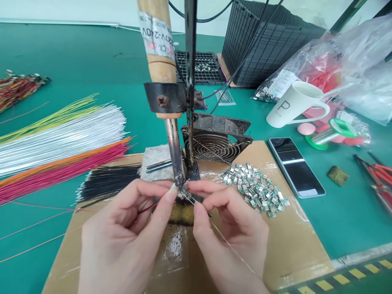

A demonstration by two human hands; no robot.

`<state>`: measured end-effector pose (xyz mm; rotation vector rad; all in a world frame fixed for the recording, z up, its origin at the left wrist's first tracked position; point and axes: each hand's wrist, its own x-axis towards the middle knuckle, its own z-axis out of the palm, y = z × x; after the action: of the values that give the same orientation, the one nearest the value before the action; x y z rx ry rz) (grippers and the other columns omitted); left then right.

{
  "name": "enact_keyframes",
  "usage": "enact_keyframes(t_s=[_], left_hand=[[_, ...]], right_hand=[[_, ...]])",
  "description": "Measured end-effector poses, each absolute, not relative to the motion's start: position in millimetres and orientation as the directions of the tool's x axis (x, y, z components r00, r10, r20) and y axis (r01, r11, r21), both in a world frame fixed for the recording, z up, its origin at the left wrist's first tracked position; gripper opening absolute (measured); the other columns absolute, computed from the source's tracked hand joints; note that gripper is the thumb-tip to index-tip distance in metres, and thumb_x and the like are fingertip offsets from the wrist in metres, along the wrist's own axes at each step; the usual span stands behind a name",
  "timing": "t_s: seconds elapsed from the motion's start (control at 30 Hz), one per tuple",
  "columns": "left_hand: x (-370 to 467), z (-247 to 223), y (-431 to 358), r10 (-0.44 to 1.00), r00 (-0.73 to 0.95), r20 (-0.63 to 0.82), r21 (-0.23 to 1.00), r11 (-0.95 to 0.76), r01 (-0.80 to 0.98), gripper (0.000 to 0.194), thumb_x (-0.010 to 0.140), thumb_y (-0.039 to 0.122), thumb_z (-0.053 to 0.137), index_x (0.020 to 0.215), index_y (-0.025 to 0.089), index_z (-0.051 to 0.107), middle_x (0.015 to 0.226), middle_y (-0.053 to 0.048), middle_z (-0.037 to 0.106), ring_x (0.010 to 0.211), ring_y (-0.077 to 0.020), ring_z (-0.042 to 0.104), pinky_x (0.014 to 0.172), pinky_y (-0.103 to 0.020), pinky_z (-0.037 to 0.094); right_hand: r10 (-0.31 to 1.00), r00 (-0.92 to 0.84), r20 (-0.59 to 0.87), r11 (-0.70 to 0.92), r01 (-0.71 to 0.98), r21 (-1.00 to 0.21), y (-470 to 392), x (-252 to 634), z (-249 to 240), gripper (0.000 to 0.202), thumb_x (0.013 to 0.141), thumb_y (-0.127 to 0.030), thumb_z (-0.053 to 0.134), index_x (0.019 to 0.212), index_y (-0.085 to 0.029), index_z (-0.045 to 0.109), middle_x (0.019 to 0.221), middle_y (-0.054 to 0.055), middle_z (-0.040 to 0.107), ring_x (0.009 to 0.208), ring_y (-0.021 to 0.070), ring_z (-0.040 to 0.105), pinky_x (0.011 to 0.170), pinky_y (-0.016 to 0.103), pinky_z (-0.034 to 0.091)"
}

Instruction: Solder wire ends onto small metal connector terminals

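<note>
Just under the tip of an upright soldering iron (174, 141), both hands meet with their fingertips close together. My left hand (131, 228) is closed in a pinch; a red wire (148, 208) shows beneath its fingers, and a small part at the iron's tip is mostly hidden by the fingertips. My right hand (228, 224) pinches a thin silvery strand (231, 248), whose upper end reaches the iron's tip and whose tail runs down over the palm. Below the fingertips lies a yellow-brown sponge (181, 214).
Small metal connectors (257, 190) lie heaped on the cardboard (294, 241), right of a black fan (214, 143). Bundled wires (61, 134) spread at left. A phone (296, 167), mug (295, 104), solder spool (330, 132) and pliers (378, 179) are at right. Black trays (266, 45) stand behind.
</note>
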<state>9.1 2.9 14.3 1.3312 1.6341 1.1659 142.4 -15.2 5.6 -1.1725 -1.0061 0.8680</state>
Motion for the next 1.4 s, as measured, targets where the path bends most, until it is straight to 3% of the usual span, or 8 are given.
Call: enact_keyframes(t_s=[0.6,1.13,1.4], left_hand=[[10.6,17.4,5.2,0.976,-0.216,-0.016,0.939,0.089,0.333,0.015,0.086,0.040,0.081,0.084,0.028,0.073,0.071,0.003,0.071,0.073,-0.0132,0.075,0.041,-0.005,0.043],[8.5,14.3,5.7,0.981,-0.190,-0.037,0.950,0.093,0.297,0.017,0.085,0.041,0.083,0.085,0.027,0.074,0.082,0.004,0.074,0.069,-0.0093,0.071,0.055,-0.003,0.051],[6.1,13.7,3.4,0.977,-0.208,-0.054,0.953,0.113,0.281,0.021,0.083,0.042,0.086,0.087,0.025,0.074,0.085,0.002,0.074,0.070,-0.0118,0.071,0.063,-0.008,0.059]], right_hand=[[0.940,0.309,0.142,0.153,-0.013,-0.988,-15.3,143.6,5.6,0.025,0.083,0.000,0.067,0.078,-0.025,0.065,0.110,-0.004,0.082,0.107,0.0148,0.079,0.094,0.024,0.062],[0.940,0.316,0.130,0.147,-0.029,-0.989,-16.7,141.5,5.0,0.027,0.084,0.001,0.068,0.079,-0.025,0.066,0.111,-0.006,0.081,0.107,0.0129,0.078,0.095,0.022,0.061],[0.934,0.316,0.165,0.174,0.001,-0.985,-16.2,142.4,3.9,0.028,0.083,0.003,0.068,0.080,-0.025,0.066,0.111,-0.005,0.082,0.106,0.0136,0.078,0.095,0.023,0.061]])
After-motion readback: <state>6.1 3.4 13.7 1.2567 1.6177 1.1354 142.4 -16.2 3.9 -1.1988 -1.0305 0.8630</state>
